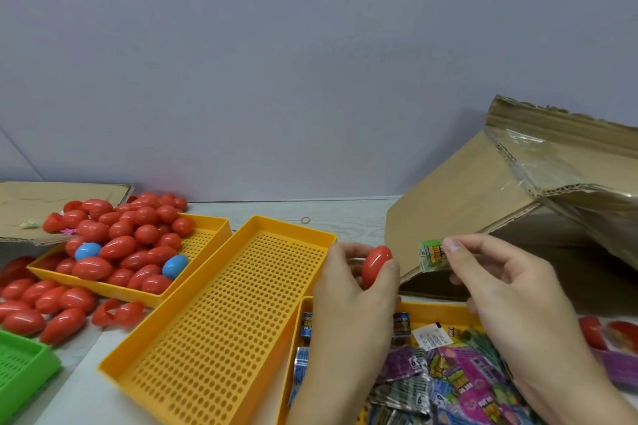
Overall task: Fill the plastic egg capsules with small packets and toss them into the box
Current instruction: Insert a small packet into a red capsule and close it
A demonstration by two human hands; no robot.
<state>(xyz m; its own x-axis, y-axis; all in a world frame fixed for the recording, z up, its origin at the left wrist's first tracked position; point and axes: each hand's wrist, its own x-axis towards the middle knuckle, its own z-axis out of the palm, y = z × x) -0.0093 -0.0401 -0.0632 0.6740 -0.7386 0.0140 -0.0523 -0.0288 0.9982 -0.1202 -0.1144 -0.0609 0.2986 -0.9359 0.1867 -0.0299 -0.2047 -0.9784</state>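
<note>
My left hand (pixel 348 290) grips a red egg capsule (pixel 375 266) above the edge of the packet tray. Just to its right, my right hand (pixel 511 290) pinches a small green packet (pixel 431 255) between thumb and fingertips. Below both hands a yellow tray (pixel 428 310) holds several small packets (pixel 448 379) in purple, pink, green and blue. The cardboard box (pixel 483 203) stands at the right, tipped, its opening facing right and partly out of view. A yellow tray (pixel 203 235) at the left is heaped with red egg capsules (pixel 121 245) and two blue ones (pixel 175 266).
An empty perforated yellow tray (pixel 224 314) lies in the middle. Loose red capsules (pixel 45 304) lie on the table at the left beside a green tray (pixel 20 366). Flat cardboard (pixel 41 200) lies at the back left. More red capsules (pixel 593 331) sit at the right edge.
</note>
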